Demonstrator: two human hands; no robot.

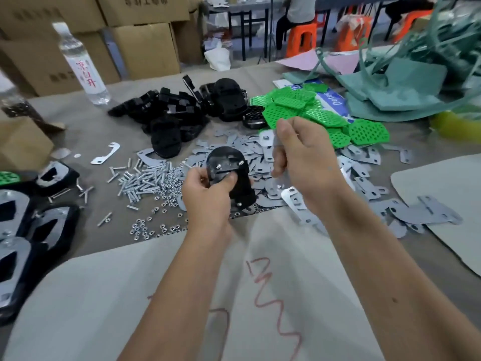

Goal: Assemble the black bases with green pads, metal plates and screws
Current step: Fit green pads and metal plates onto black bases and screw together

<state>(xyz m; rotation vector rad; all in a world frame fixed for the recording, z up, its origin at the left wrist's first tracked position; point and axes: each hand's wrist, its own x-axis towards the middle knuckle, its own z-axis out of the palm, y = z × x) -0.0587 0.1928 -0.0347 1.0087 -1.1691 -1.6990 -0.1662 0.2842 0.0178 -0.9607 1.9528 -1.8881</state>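
We grip a black oval plastic base [229, 175] in our left hand [208, 194], thumb pressed across its face, with the ends of small silver screws [218, 166] standing up out of it. Our right hand [302, 157] is raised just beside it, fingers pinched around a flat grey metal plate [266, 142] with a square hole. Both hover over a spread of loose grey metal plates [364, 183] that runs right toward the edge of a pale felt sheet [442, 194]. Left of the base lies a scatter of silver screws and nuts [145, 181], and beyond it a heap of black plastic bases [177, 113]. Perforated green plastic pads [325, 118] pile up behind our right hand. Finished black assemblies with plates [28, 220] crowd the table's left edge. A clear water bottle [83, 66] stands far left, near brown cardboard boxes [140, 48]. The only bare room is the pale cloth [130, 295] under our forearms.
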